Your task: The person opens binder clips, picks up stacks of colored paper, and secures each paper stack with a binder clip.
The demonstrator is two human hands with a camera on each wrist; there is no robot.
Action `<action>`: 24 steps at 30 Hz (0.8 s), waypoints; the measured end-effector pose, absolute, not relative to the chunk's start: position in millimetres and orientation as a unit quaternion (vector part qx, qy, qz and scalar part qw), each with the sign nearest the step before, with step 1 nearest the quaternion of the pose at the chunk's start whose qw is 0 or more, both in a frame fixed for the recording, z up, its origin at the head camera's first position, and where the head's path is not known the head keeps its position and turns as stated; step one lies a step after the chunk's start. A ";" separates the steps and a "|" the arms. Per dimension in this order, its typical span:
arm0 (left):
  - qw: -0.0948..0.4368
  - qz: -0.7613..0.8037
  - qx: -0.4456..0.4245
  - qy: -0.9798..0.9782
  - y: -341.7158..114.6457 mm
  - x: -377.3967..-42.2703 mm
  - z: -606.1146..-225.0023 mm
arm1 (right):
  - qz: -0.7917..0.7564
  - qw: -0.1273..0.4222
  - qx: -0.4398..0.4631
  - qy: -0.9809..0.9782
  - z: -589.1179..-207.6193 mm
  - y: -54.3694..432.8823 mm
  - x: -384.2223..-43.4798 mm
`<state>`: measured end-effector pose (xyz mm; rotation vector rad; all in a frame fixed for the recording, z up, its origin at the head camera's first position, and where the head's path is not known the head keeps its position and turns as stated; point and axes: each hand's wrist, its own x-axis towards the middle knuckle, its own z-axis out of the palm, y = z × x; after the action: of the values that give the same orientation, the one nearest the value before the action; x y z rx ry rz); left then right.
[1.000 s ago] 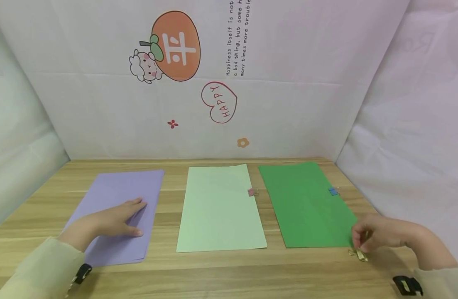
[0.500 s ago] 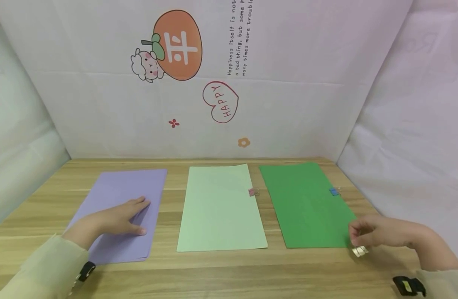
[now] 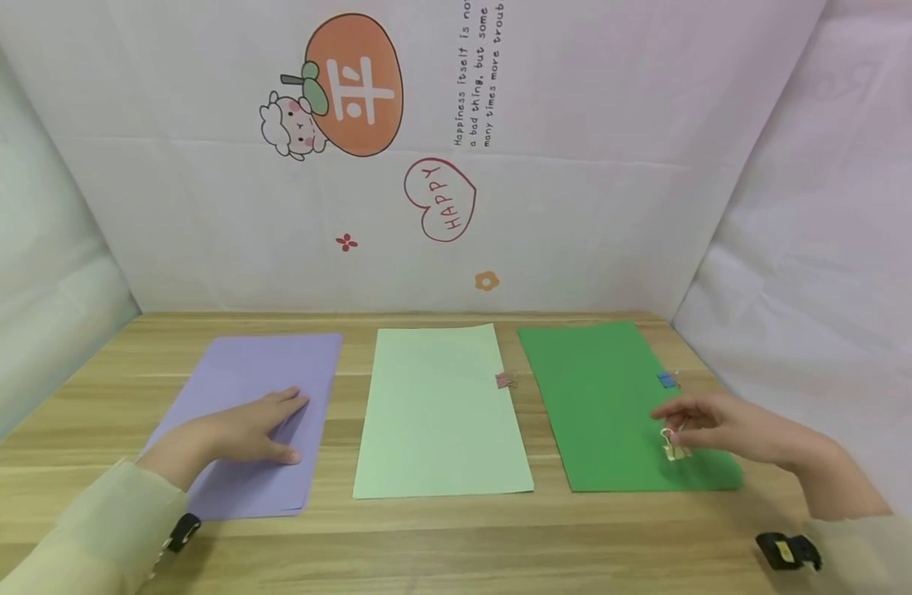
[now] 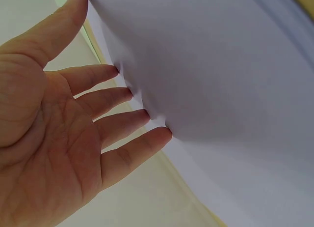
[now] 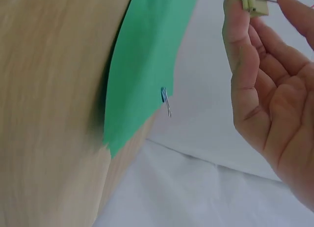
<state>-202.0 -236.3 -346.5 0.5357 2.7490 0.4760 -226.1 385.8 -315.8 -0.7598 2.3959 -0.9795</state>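
Purple sheets of paper (image 3: 277, 364) lie in a stack on the left of the table. My left hand (image 3: 250, 428) rests on them, and in the left wrist view its fingertips (image 4: 159, 133) press the paper with the fingers spread. My right hand (image 3: 731, 426) pinches a yellow binder clip (image 3: 676, 449) between thumb and fingers, above the near right part of the green paper (image 3: 604, 405). In the right wrist view the yellow clip shows at the top, partly cut off by the frame. A blue binder clip (image 3: 667, 379) grips the green paper's right edge.
Pale green paper (image 3: 441, 413) lies in the middle, a pink binder clip (image 3: 505, 380) on its right edge. The wooden table (image 3: 456, 545) is bounded by a white printed cloth (image 3: 589, 223) behind and white cloth at both sides.
My right hand has picked up the yellow clip from the table beside the green paper's near right corner and carried it up and leftward over that paper. The left hand stays on the purple paper.
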 end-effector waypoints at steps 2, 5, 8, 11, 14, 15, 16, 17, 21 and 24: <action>0.151 0.166 0.187 0.956 -235.4 -202.2 -346.4 | -0.346 0.203 -0.266 0.876 -314.6 380.1 -228.1; 0.154 0.167 0.187 0.956 -234.2 -202.3 -346.1 | -0.348 0.197 -0.262 0.878 -314.3 373.4 -231.3; 0.158 0.169 0.185 0.955 -233.0 -202.6 -345.5 | -0.356 0.194 -0.266 0.875 -315.0 369.1 -233.9; 0.159 0.170 0.184 0.955 -231.4 -203.1 -344.8 | -0.364 0.188 -0.267 0.872 -314.7 365.5 -235.5; 0.158 0.169 0.187 0.955 -229.3 -203.6 -344.0 | -0.367 0.180 -0.272 0.871 -313.2 361.5 -237.0; 0.159 0.170 0.186 0.955 -228.5 -203.7 -343.6 | -0.368 0.175 -0.273 0.872 -312.5 359.8 -237.5; 0.158 0.170 0.186 0.955 -227.6 -203.7 -343.2 | -0.369 0.171 -0.273 0.872 -311.7 357.9 -237.8; 0.158 0.170 0.187 0.955 -226.8 -203.7 -342.9 | -0.369 0.167 -0.272 0.873 -310.9 356.0 -238.1; 0.159 0.171 0.187 0.954 -223.5 -204.1 -341.7 | -0.372 0.150 -0.263 0.877 -307.8 347.0 -239.4; 0.159 0.170 0.188 0.954 -222.2 -204.7 -341.5 | -0.379 0.144 -0.250 0.879 -305.5 339.1 -241.1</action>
<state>-204.7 -222.2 -341.5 0.5378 2.7274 0.4848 -241.1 339.1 -305.5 -0.7206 2.5346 -1.0914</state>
